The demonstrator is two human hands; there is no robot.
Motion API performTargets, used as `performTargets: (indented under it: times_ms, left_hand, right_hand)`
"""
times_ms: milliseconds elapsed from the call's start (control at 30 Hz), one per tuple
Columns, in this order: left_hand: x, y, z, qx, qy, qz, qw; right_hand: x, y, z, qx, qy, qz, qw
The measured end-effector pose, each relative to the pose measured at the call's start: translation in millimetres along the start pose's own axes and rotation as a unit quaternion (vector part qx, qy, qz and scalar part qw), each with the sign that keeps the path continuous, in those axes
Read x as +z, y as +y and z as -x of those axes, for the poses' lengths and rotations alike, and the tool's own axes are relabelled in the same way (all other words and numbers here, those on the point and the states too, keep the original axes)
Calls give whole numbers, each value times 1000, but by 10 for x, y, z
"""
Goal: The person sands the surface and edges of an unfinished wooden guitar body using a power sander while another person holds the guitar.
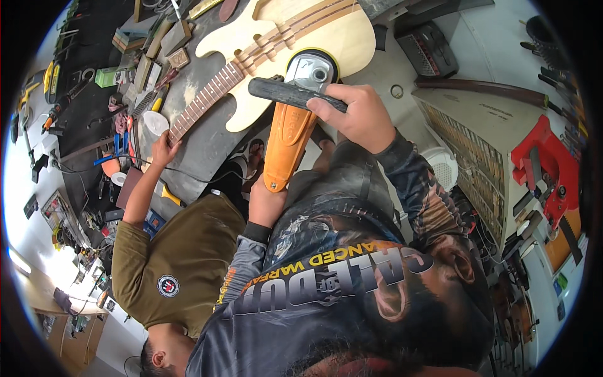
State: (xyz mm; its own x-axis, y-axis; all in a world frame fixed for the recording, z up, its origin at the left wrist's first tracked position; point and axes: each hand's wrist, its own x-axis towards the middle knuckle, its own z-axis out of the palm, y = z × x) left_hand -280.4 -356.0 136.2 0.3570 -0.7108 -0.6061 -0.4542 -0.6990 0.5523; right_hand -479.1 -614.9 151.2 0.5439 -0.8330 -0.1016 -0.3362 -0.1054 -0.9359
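My right hand [363, 113] is wrapped round the black side handle [276, 93] of an orange power sander [290, 141]. The tool's rear end rests in my left hand [267, 202], whose fingers are mostly hidden under the orange body. Its silver head and round pad sit at the lower edge of a pale, unfinished electric guitar body [339, 34]. Darker wood stripes run along that body, and a fretted neck [207, 97] reaches down to the left. Another person's hand [164, 149] is at the neck's far end.
A co-worker in an olive shirt [182, 257] stands close on my left. The grey bench [207, 141] bears wood blocks [176, 38], hand tools and a cable. On the right are a cabinet [465, 151], a red tool [546, 169] and a black boxy case [428, 53].
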Motion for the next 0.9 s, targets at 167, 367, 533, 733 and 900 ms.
performTargets:
  times_ms: [167,367,533,733,900]
  left_hand:
    - [-18,8,-122,2,-1,12,1000]
    - [-58,308,-465,26,13,35,999]
    - [-101,698,-864,27,13,19,999]
    - [-197,1091,-1417,38,18,37,998]
    - [-328,1478,-1710,-13,34,81,996]
  right_hand:
    - [-7,25,-130,-6,4,10,1000]
    - [-232,100,-581,-15,7,18,1000]
    - [-563,153,-1063,-27,17,30,999]
    - [-833,243,-1813,-58,14,35,998]
    - [-1023,187,-2319,-71,-14,73,995]
